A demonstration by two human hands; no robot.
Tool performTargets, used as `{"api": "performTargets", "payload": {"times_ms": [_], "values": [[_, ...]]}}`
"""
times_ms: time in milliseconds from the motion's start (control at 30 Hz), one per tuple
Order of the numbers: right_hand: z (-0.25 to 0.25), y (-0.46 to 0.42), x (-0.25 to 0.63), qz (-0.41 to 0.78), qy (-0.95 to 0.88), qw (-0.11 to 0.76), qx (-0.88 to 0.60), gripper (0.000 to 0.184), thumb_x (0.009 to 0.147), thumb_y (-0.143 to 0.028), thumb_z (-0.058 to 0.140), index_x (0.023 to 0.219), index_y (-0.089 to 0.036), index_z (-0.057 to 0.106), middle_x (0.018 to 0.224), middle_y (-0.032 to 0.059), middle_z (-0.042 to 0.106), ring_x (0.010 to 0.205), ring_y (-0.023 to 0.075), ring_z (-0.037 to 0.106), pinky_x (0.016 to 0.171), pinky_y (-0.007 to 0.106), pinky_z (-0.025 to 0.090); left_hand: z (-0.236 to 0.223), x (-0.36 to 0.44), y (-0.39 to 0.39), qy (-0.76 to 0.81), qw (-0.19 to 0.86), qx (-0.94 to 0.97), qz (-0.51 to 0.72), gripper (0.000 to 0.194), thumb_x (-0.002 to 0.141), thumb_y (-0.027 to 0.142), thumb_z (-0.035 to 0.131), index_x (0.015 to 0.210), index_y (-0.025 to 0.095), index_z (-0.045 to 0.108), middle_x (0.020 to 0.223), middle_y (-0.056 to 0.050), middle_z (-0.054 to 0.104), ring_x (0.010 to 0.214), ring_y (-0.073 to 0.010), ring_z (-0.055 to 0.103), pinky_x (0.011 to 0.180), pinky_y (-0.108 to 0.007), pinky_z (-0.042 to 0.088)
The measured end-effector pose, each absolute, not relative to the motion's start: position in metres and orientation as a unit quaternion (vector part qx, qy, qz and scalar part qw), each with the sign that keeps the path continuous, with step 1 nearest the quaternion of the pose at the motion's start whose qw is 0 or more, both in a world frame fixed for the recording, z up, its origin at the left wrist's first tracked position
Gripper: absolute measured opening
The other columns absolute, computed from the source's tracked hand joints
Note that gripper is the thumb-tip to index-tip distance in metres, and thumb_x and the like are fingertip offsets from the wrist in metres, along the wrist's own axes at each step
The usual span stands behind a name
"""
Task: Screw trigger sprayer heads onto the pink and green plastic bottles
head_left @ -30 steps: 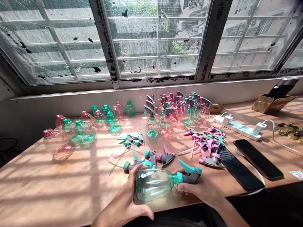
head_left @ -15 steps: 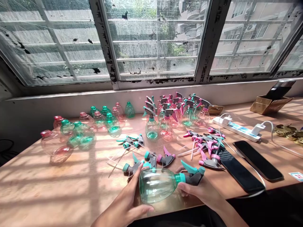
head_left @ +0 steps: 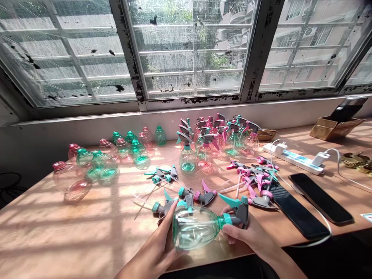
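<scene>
A clear green spray bottle (head_left: 196,228) lies sideways in the air between my hands, close above the table's front edge. My left hand (head_left: 161,242) is wrapped around its base end. At the neck, my right hand (head_left: 236,230) pinches the turquoise collar (head_left: 227,220) of the grey spray head (head_left: 241,213), which sits on the bottle's mouth with its turquoise trigger pointing up and left. Just behind the bottle lie loose spray heads, a turquoise one (head_left: 162,207) and a pink one (head_left: 205,195). Some of the right fingers are hidden behind the neck.
Headless green and pink bottles (head_left: 106,166) stand at the left. Bottles with spray heads (head_left: 187,159) cluster at the back middle. A pile of pink and turquoise spray heads (head_left: 255,174) lies beside two phones (head_left: 321,197), a power strip (head_left: 293,158) and cables.
The spray head has turned on the bottle's neck, its trigger swinging to the left. My right fingers have shifted around the collar. The bottle stays in nearly the same place.
</scene>
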State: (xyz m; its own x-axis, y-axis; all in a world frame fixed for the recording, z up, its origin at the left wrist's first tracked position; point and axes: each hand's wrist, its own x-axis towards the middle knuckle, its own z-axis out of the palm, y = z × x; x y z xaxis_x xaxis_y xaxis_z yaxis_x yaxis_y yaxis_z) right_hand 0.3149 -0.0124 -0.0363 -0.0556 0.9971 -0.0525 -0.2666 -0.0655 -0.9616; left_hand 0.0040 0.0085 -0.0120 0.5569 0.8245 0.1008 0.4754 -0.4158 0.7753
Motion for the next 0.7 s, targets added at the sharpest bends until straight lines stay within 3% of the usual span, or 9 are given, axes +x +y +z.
{"api": "performTargets", "payload": {"times_ms": [100, 167, 267, 367, 500, 600, 700], "values": [[-0.036, -0.014, 0.314, 0.592, -0.422, 0.532, -0.434, 0.052, 0.073, -0.053, 0.096, 0.103, -0.02, 0.069, 0.062, -0.0029, 0.073, 0.055, 0.0171, 0.064, 0.059, 0.031, 0.054, -0.016, 0.004, 0.008, 0.392, 0.391, 0.793, 0.254, 0.101, 0.099, 0.014, 0.061, 0.17, 0.046, -0.003, 0.181, 0.003, 0.022, 0.164, -0.0335, 0.026, 0.13, -0.056, 0.031], [-0.036, -0.013, 0.313, 0.588, -0.427, 0.528, -0.439, 0.052, 0.073, -0.054, 0.095, 0.103, -0.02, 0.069, 0.063, -0.0026, 0.074, 0.055, 0.0176, 0.066, 0.059, 0.031, 0.055, -0.022, 0.003, 0.009, 0.383, 0.427, 0.777, 0.26, 0.114, 0.095, 0.023, 0.075, 0.169, 0.047, -0.008, 0.182, 0.002, 0.018, 0.165, -0.0357, 0.02, 0.131, -0.059, 0.025], [-0.037, -0.012, 0.314, 0.581, -0.435, 0.53, -0.439, 0.05, 0.076, -0.054, 0.093, 0.103, -0.02, 0.069, 0.063, -0.0025, 0.074, 0.055, 0.0178, 0.067, 0.058, 0.031, 0.054, -0.026, 0.004, 0.011, 0.37, 0.478, 0.752, 0.262, 0.125, 0.082, 0.039, 0.092, 0.169, 0.051, 0.003, 0.184, 0.001, 0.011, 0.166, -0.0413, 0.013, 0.13, -0.063, 0.025], [-0.04, -0.01, 0.317, 0.588, -0.436, 0.542, -0.413, 0.046, 0.08, -0.053, 0.091, 0.102, -0.02, 0.067, 0.061, -0.0021, 0.075, 0.054, 0.0174, 0.066, 0.058, 0.032, 0.054, -0.022, 0.009, 0.011, 0.331, 0.512, 0.74, 0.285, 0.098, 0.092, 0.05, 0.08, 0.167, 0.053, 0.019, 0.182, 0.0, 0.023, 0.162, -0.0404, 0.032, 0.126, -0.059, 0.039], [-0.044, -0.008, 0.32, 0.6, -0.423, 0.55, -0.398, 0.043, 0.083, -0.05, 0.091, 0.102, -0.021, 0.065, 0.059, -0.0022, 0.075, 0.053, 0.0163, 0.067, 0.057, 0.029, 0.053, -0.017, 0.015, 0.007, 0.314, 0.486, 0.749, 0.323, 0.072, 0.104, 0.055, 0.06, 0.165, 0.055, 0.023, 0.178, -0.001, 0.032, 0.151, -0.0353, 0.054, 0.123, -0.054, 0.047], [-0.046, -0.008, 0.322, 0.6, -0.425, 0.546, -0.402, 0.043, 0.083, -0.049, 0.091, 0.102, -0.021, 0.065, 0.06, -0.0019, 0.076, 0.053, 0.0164, 0.068, 0.057, 0.029, 0.053, -0.02, 0.014, 0.004, 0.34, 0.479, 0.748, 0.309, 0.066, 0.106, 0.058, 0.052, 0.166, 0.056, 0.022, 0.179, 0.0, 0.028, 0.139, -0.0338, 0.065, 0.116, -0.051, 0.056], [-0.045, -0.008, 0.322, 0.608, -0.428, 0.53, -0.408, 0.051, 0.076, -0.052, 0.095, 0.104, -0.021, 0.066, 0.062, -0.0019, 0.076, 0.055, 0.0177, 0.069, 0.058, 0.031, 0.054, -0.024, 0.009, 0.006, 0.355, 0.51, 0.73, 0.285, 0.087, 0.102, 0.054, 0.064, 0.169, 0.053, 0.008, 0.181, -0.001, 0.024, 0.144, -0.0359, 0.059, 0.114, -0.049, 0.057]]}}
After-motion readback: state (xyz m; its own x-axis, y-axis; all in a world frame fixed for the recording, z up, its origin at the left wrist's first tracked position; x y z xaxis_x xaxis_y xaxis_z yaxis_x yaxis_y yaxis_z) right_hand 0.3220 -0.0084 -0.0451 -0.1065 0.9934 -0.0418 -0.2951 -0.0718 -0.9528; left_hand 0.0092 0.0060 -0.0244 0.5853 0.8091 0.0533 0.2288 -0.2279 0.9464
